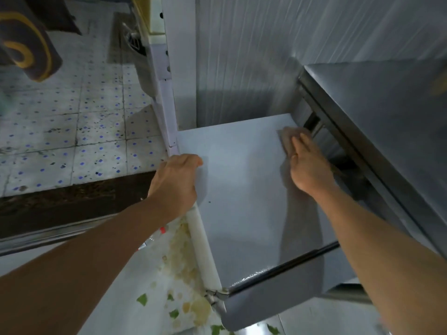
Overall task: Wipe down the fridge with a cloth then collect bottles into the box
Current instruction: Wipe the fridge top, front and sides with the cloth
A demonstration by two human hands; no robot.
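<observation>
I look down on the flat grey top of the fridge (242,184). My left hand (175,182) is curled over its left edge and holds on there. My right hand (308,165) presses a pale cloth (289,135) flat on the far right of that top, close to the steel unit beside it. Only the far end of the cloth shows past my fingers. I see no bottles and no box.
A stainless steel unit (377,122) stands tight against the fridge on the right. A ribbed metal wall (254,56) rises behind. Speckled tile floor (72,131) lies to the left. The fridge door (154,286) below carries peeling yellow and green stickers.
</observation>
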